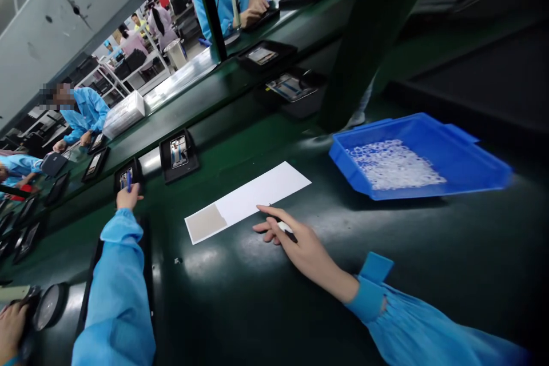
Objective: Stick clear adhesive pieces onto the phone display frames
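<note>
My left hand (127, 198) reaches out to a small black tray (116, 182) with an opened phone in it. Its fingers are closed at the tray's near edge, and a narrow blue thing (129, 179) shows just above them. My right hand (302, 240) hovers over the green table with the index finger stretched out. A small white-and-black object (286, 229) sits between its thumb and curled fingers; its kind is not clear. Just beyond those fingertips lies a long white sheet (261, 191) with a beige patch at its left end.
To the right is a blue bin (463, 166) of small white pieces. More black trays with opened phones, such as one tray (179, 155), line the bench. A dark green post (364, 40) rises behind the bin. Co-workers sit across; another person's hand (12, 326) is at lower left.
</note>
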`<state>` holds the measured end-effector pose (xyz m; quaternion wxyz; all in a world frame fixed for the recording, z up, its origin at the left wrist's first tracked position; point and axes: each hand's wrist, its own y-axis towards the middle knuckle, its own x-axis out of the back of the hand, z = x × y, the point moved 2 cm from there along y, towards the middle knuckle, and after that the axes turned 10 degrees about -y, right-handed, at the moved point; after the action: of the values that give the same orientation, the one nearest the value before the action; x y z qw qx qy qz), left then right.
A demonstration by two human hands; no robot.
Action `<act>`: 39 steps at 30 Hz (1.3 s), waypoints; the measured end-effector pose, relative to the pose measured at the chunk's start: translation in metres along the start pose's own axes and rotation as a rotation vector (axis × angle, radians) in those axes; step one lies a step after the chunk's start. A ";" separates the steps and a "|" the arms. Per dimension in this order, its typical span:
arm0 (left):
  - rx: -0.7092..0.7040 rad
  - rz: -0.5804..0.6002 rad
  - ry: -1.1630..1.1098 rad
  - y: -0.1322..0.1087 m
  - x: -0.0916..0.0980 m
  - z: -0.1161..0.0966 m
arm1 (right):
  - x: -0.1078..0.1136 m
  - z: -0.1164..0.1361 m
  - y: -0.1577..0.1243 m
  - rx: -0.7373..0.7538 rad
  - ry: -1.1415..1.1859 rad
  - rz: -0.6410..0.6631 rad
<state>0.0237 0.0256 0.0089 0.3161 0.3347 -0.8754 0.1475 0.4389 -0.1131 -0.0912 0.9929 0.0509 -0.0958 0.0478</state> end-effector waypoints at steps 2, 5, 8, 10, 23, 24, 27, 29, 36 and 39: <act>-0.017 0.115 0.050 0.001 -0.039 -0.009 | 0.000 0.001 0.001 0.017 -0.030 0.010; 0.001 0.185 0.093 -0.004 -0.086 -0.020 | 0.001 0.000 0.003 0.023 -0.051 0.010; 0.031 0.179 0.092 -0.013 -0.104 -0.028 | 0.002 -0.002 0.006 0.019 -0.056 0.003; 0.041 0.173 0.058 -0.021 -0.105 -0.034 | 0.002 -0.004 0.009 0.017 -0.048 -0.004; 0.091 0.358 -0.430 -0.247 -0.015 0.012 | 0.015 -0.005 0.015 0.006 0.154 -0.284; 0.125 0.408 -0.450 -0.271 -0.008 0.028 | 0.018 -0.004 0.015 0.011 0.151 -0.326; 0.271 0.513 -0.458 -0.333 0.005 0.085 | 0.024 -0.002 0.013 0.008 0.105 -0.374; 0.333 0.558 -0.438 -0.363 0.007 0.121 | 0.024 -0.002 0.010 0.011 0.061 -0.344; 0.015 0.510 -0.171 -0.382 0.009 0.139 | 0.013 0.004 -0.004 0.092 -0.186 -0.084; -0.266 0.416 -0.137 -0.351 0.017 0.113 | 0.010 0.010 -0.010 0.245 -0.380 -0.034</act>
<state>0.2009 -0.2929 -0.0491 0.2602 0.1119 -0.9565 0.0700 0.4482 -0.1238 -0.0802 0.9442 0.1807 -0.2736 0.0319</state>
